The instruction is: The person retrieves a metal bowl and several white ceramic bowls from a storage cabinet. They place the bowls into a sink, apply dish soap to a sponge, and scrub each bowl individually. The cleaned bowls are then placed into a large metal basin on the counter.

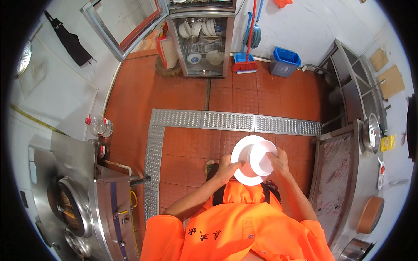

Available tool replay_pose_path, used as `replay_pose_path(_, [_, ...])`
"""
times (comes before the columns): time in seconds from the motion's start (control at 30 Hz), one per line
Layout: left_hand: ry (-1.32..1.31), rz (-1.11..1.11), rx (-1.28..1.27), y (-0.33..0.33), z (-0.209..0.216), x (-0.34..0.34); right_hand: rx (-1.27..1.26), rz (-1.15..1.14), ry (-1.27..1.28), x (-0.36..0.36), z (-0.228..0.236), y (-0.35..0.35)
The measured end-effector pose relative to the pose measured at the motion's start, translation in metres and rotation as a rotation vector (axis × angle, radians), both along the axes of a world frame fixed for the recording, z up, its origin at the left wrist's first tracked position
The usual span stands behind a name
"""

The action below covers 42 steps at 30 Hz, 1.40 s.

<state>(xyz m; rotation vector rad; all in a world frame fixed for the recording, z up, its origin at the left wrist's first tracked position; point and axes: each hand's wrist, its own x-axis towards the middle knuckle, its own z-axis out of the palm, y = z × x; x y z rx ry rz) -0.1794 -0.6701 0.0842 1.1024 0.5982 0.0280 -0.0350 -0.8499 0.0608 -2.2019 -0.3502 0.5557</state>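
Plate & bowl in fingers; blk writing on shirt.

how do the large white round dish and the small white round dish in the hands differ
Size: the large white round dish is wider than the small white round dish.
Position: the small dish overlaps the large dish's right part, partly covering it.
Contact: the left hand grips the large dish's left side; the right hand is at the small dish's right side.
Both are white and round.
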Motion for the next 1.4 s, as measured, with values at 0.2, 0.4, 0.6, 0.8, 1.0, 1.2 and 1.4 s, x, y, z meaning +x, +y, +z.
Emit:
replay_pose_path(0.2, [-0.122,0.000,-0.170,0.025,-0.027,0.007,-0.060,-0.036,-0.038,-0.001,0.021,0.028])
replay_pose_path(0.4, [-0.134,-0.050,-0.165,0.053,-0.034,0.014,-0.012,-0.016,0.075,-0.016,0.049,0.055])
replay_pose_path(0.6, [-0.133,-0.032,-0.077,0.061,-0.033,0.023,-0.058,-0.021,-0.017,-0.021,0.039,0.068])
replay_pose_path(0.8, [-0.142,-0.053,0.096,0.066,-0.044,0.028,-0.008,-0.047,0.030,-0.020,0.038,0.075])
replay_pose_path(1.0, [-0.185,-0.074,0.077,0.084,-0.034,0.022,-0.019,-0.098,0.022,-0.012,0.038,0.079])
replay_pose_path(1.2, [-0.232,-0.019,-0.013,0.087,-0.041,0.022,-0.003,-0.163,-0.008,-0.008,0.040,0.087])
replay_pose_path(1.4, [-0.180,-0.040,-0.087,0.088,-0.067,0.030,-0.064,-0.124,-0.046,-0.006,0.041,0.095])
